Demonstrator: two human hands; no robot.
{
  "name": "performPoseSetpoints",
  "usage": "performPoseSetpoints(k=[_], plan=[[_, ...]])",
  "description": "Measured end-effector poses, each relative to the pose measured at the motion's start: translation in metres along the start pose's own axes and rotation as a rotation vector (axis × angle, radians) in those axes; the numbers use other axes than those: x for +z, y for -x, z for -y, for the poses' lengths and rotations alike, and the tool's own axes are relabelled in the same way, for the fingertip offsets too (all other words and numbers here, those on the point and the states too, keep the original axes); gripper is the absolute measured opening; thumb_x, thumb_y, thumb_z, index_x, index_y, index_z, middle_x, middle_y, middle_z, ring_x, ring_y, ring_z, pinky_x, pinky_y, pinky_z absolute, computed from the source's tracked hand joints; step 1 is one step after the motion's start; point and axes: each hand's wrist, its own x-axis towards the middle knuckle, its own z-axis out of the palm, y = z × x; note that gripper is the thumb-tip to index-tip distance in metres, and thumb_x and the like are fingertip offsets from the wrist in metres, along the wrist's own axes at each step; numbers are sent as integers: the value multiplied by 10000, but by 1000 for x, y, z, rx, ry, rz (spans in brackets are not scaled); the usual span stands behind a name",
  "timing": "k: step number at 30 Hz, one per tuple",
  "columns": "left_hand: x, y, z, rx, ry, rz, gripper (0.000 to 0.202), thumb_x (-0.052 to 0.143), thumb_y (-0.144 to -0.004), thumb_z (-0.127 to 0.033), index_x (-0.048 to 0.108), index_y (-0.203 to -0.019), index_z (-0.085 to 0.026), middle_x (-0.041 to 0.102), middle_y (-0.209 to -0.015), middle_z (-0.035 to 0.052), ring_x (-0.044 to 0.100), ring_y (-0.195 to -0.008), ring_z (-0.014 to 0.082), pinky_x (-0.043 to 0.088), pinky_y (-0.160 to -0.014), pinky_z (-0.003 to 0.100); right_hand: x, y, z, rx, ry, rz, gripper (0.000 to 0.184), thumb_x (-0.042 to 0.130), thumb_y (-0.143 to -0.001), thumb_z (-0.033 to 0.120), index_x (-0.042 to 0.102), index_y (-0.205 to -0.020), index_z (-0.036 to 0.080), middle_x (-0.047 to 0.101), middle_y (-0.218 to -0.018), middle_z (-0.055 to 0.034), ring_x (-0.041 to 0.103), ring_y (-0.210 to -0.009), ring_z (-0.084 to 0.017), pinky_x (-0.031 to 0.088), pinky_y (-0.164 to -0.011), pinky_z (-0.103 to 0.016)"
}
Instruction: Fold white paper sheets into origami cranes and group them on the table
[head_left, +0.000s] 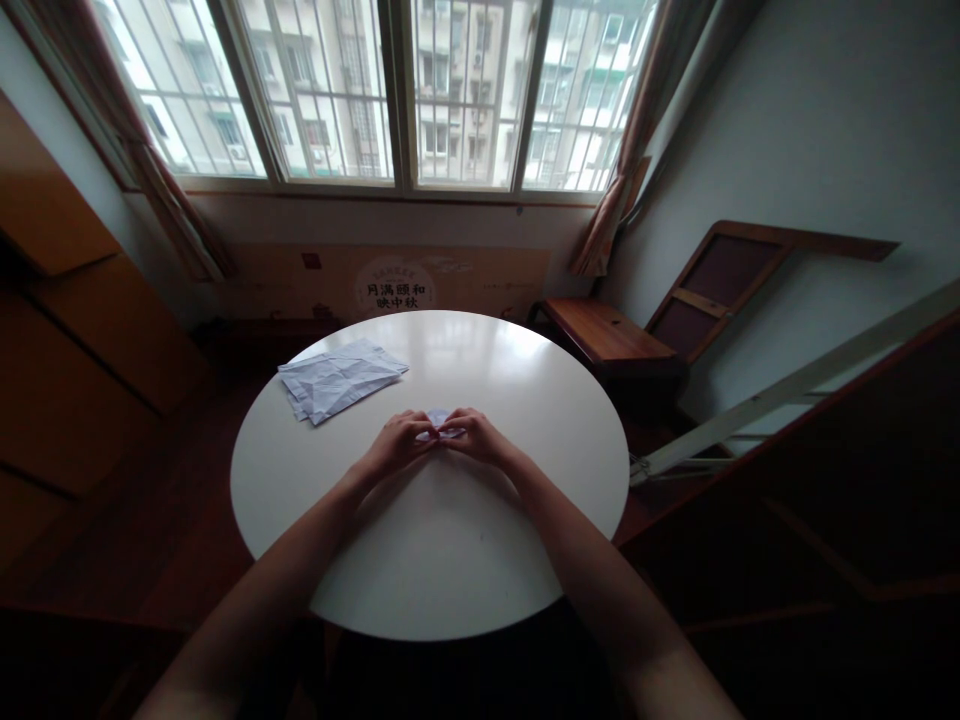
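Note:
Near the middle of the round white table [420,590], my left hand [401,440] and my right hand [474,436] meet with their fingertips close together. Between them is a small piece of folded white paper [437,416], mostly covered by the fingers. Both hands are closed on this paper, one from each side. Its exact shape is too small and too hidden to make out. To the left and farther back lies a stack of creased white paper sheets [345,380], apart from both hands.
Beyond the table a long printed banner [487,280] runs beneath the barred window [465,100]. A wooden bench [604,330] stands at the back right, with a white metal frame [705,440] close to the table's right edge. Orange cabinets [82,350] line the left side.

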Motion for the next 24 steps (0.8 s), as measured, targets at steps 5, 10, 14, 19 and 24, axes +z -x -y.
performPoseSetpoints(k=[5,10,14,19,24], plan=[[1,0,3,-7,21,-2,121,651,-866,-315,743,-871,-238,698,-897,47,615,-820,173,440,-750,276,1,-1,-3,32,-57,1,107,745,-770,236,779,-866,205,694,-888,-73,655,-800,-163,509,-765,-274],[-2,-1,0,-34,25,12,157,626,-877,-315,730,-833,-206,684,-864,55,606,-807,174,442,-750,280,-2,0,2,42,-113,22,72,729,-780,206,780,-827,187,680,-863,-74,648,-770,-153,515,-723,-253],[-4,-2,0,-52,69,36,164,633,-864,-313,720,-801,-189,662,-809,52,596,-776,174,449,-733,277,-4,0,6,71,-81,36,71,731,-782,208,782,-828,190,673,-856,-69,642,-780,-152,509,-747,-258],[-3,-2,3,-56,91,46,166,633,-862,-313,718,-789,-190,657,-809,50,589,-778,172,445,-728,272,-6,0,8,97,-86,65,92,726,-795,245,781,-847,193,666,-871,-64,636,-757,-139,504,-745,-256],[-2,-1,3,-38,94,42,180,628,-868,-331,709,-796,-188,650,-802,44,583,-773,169,440,-731,273,-6,-1,8,109,-92,59,82,722,-792,212,778,-846,185,660,-872,-59,635,-768,-136,497,-748,-247]])
